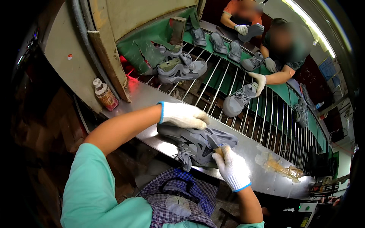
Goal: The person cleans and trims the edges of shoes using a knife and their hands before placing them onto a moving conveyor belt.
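A grey sneaker (195,146) lies on its side on the metal ledge (146,131) in front of me, laces hanging toward me. My left hand (184,115), in a white knit glove with a blue cuff, grips it from above along the far side. My right hand (231,167), gloved the same way, is closed at the sneaker's right end. A small tan bit shows at its fingertips against the shoe; I cannot make out what it is. A grey strip stands out from the shoe's side close to these fingers.
Beyond the ledge runs a rack of metal rods (215,89) carrying another grey sneaker (182,70). A co-worker's gloved hand (259,81) holds a sneaker (237,100) over the rods. Several shoes line a green belt (209,47). A bottle (105,95) stands at left, torn tape (283,169) at right.
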A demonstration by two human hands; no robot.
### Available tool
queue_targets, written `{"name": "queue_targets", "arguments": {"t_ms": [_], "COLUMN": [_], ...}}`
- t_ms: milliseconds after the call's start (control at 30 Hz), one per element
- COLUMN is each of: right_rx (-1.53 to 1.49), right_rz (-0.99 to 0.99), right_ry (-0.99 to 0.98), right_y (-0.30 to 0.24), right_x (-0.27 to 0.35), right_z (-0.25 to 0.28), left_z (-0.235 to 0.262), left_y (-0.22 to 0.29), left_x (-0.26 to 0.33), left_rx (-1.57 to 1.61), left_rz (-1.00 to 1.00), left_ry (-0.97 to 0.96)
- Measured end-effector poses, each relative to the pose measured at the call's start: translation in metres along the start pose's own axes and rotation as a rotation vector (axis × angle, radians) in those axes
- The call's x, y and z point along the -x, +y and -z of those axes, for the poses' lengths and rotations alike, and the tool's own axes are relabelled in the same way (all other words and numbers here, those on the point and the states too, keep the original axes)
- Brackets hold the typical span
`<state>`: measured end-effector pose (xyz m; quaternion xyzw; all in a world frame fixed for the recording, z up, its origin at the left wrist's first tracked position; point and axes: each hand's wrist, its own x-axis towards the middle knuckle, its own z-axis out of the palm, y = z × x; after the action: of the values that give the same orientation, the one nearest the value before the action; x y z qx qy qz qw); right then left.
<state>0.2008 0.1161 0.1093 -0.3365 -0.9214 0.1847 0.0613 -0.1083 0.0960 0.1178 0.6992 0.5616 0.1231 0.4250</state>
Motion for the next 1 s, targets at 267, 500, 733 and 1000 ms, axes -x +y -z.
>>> {"name": "queue_targets", "arguments": {"t_ms": [267,500,733,1000], "right_rx": [-0.119,-0.616,-1.271,-1.655], "right_rz": [-0.153,-0.507,-0.597,-0.62], "right_ry": [-0.278,-0.386,-0.307,-0.215], "right_y": [-0.006,0.034,0.04,0.011], "right_x": [-0.013,0.044,0.064,0.039], "right_z": [0.002,-0.01,-0.01,-0.033], "left_z": [-0.021,-0.032,-0.061,-0.09], "left_y": [0.004,0.027,0.071,0.083], "left_x": [0.022,0.023,-0.003,-0.03], "left_rx": [-0.226,-0.417,-0.559,-0.649], "left_rz": [-0.011,0.011,-0.1,-0.009], "left_ry": [0.146,0.168,0.298,0.326]}}
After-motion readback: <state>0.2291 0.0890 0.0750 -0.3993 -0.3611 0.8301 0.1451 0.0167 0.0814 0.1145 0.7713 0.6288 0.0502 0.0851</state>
